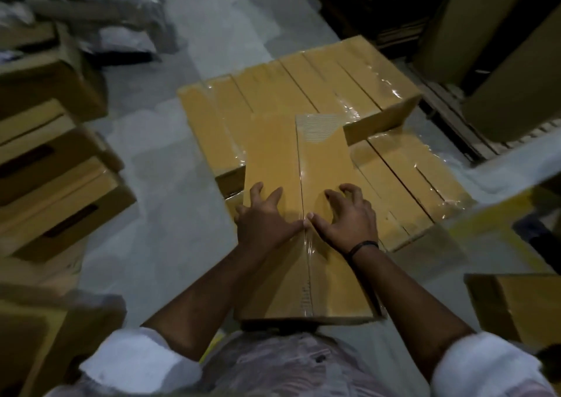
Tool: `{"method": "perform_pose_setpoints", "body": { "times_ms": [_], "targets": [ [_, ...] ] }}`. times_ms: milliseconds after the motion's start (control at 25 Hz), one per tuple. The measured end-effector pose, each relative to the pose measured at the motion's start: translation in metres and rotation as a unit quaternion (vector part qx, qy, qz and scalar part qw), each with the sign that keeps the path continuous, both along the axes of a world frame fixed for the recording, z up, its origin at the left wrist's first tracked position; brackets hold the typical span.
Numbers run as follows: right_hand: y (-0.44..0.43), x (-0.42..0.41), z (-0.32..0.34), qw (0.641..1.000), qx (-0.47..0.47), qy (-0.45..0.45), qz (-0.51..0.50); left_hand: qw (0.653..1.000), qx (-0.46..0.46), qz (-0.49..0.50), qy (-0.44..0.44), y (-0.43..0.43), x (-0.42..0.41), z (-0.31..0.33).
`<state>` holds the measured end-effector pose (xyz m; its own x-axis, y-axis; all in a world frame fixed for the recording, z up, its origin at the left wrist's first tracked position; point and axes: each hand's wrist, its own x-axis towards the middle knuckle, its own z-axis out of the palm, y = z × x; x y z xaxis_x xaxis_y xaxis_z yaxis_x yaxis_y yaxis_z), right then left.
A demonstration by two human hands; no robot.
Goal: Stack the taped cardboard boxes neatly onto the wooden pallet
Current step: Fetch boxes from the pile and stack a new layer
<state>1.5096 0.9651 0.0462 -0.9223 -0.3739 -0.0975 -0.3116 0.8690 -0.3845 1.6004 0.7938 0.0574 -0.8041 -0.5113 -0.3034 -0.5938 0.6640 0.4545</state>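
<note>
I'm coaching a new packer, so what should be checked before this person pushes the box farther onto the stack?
1. Both hands on the box: ok, left hand and right hand press its top.
2. Tape seam closed: ok.
3. Box lined up with stacked boxes: not ok, skewed.
4. Box fully supported: not ok, near end overhangs.
5. Pallet under the stack: cannot tell, hidden.

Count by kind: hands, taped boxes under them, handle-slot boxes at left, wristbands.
Hands: 2 (left hand, right hand)
Taped box under both hands: 1
Handle-slot boxes: 2 (upper slotted box, lower slotted box)
Wristband: 1
Total: 6
</note>
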Motion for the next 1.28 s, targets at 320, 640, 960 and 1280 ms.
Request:
{"method": "perform_pose_setpoints", "body": {
  "times_ms": [320, 640, 960, 1280],
  "targets": [
    [-0.03, 0.012, -0.029, 0.995, 0.035, 0.004, 0.097, 0.998, 0.011, 0.058, -0.011, -0.013, 0.044, -0.038],
    [-0.03, 0.005, -0.056, 0.983, 0.051, 0.002, 0.178, 0.994, 0.025, 0.106, -0.015, 0.005, 0.065, -0.058],
    [0.022, 0.0, -0.085, 0.973, 0.024, -0.011, 0.229, 0.983, 0.015, 0.18, -0.031, 0.064, 0.065, -0.088],
    [0.021, -0.008, -0.131, 0.959, 0.074, -0.022, 0.274, 0.975, 0.065, 0.212, -0.029, 0.061, 0.06, -0.134]
  ]
}}
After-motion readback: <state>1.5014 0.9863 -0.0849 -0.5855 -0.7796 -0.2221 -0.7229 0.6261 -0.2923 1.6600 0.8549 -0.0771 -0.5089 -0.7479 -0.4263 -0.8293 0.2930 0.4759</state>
